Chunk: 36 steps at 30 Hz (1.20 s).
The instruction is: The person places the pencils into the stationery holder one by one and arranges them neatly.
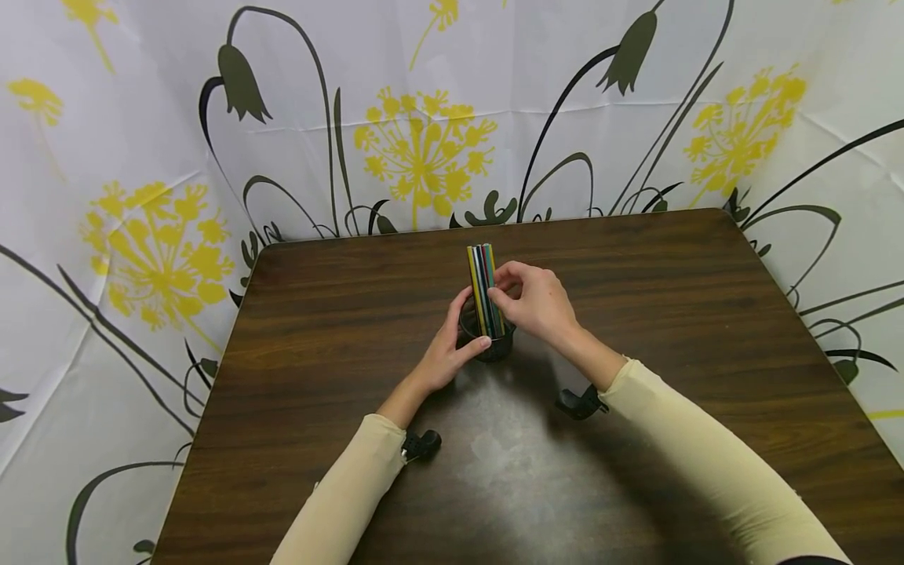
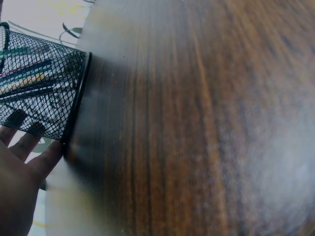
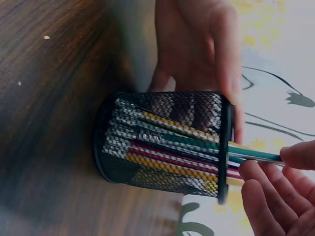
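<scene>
A black wire-mesh pencil cup (image 1: 498, 351) stands upright on the brown table. My left hand (image 1: 443, 355) holds it from the left side, the thumb at the rim and the fingers round the mesh (image 2: 39, 88). A bundle of slim coloured pencils (image 1: 480, 286), yellow, green, red and dark ones among them, stands in the cup with its upper part above the rim. My right hand (image 1: 540, 304) pinches the pencils between thumb and fingertips just above the rim. Through the mesh, the right wrist view shows the pencils' lower ends (image 3: 167, 147) inside the cup.
The dark wood-grain table (image 1: 339, 314) reaches back to a white curtain (image 1: 297, 173) printed with yellow and grey-green flowers. Black wrist devices sit under the left sleeve (image 1: 421, 445) and the right sleeve (image 1: 582, 402).
</scene>
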{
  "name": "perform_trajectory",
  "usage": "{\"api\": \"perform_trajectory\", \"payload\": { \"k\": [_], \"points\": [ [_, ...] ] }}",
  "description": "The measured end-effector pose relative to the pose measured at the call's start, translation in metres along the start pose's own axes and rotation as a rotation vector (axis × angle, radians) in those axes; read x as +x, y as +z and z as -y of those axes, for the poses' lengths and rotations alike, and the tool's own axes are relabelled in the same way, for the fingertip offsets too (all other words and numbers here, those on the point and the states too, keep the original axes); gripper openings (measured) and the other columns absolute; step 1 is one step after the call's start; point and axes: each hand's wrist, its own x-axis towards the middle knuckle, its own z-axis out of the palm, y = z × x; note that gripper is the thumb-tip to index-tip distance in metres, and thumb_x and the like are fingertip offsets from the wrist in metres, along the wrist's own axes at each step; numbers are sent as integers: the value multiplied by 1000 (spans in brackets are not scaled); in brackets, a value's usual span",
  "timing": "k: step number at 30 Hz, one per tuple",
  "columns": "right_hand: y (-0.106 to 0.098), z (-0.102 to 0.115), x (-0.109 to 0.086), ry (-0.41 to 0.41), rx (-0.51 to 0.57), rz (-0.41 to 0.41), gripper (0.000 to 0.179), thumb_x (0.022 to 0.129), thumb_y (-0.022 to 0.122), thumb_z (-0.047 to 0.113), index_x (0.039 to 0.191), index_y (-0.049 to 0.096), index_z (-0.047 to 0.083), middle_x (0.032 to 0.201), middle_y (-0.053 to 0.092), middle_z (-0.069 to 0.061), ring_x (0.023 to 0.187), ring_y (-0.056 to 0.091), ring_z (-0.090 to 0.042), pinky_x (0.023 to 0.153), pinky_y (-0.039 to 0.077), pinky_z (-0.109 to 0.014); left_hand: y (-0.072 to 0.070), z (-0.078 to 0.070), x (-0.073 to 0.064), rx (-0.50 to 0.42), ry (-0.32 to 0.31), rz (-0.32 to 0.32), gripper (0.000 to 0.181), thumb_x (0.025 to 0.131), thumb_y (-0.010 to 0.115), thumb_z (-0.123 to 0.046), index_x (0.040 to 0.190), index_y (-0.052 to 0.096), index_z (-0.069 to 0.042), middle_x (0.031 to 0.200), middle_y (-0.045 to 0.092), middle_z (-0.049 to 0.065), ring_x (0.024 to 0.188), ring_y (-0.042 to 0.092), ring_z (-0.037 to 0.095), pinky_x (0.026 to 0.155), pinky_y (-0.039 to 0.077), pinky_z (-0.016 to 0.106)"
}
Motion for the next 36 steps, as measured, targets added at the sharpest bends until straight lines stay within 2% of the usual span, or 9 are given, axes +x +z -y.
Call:
{"api": "perform_trajectory", "payload": {
  "k": [13,24,36],
  "points": [
    [11,-5,-1,5,-80,-26,14,89,71,22,98,69,11,86,71,1,71,65,-13,60,50,-33,0,0,-1,13,-17,-3,78,96,58,-7,156,9,-7,156,23,22,137,32,40,107,28,61],
    [19,-4,3,57,-98,-66,15,90,70,23,98,72,10,88,72,-1,73,66,-14,63,52,-35,0,0,-2,2,-15,0,78,95,58,-4,156,9,-5,155,22,23,135,34,41,106,28,62],
    [23,-6,8,96,-131,-120,14,88,71,25,91,72,11,81,70,-1,65,62,-14,59,51,-34,1,-2,0,15,-8,-6,78,95,58,-5,156,10,-7,157,21,20,138,29,39,107,27,63]
  ]
}}
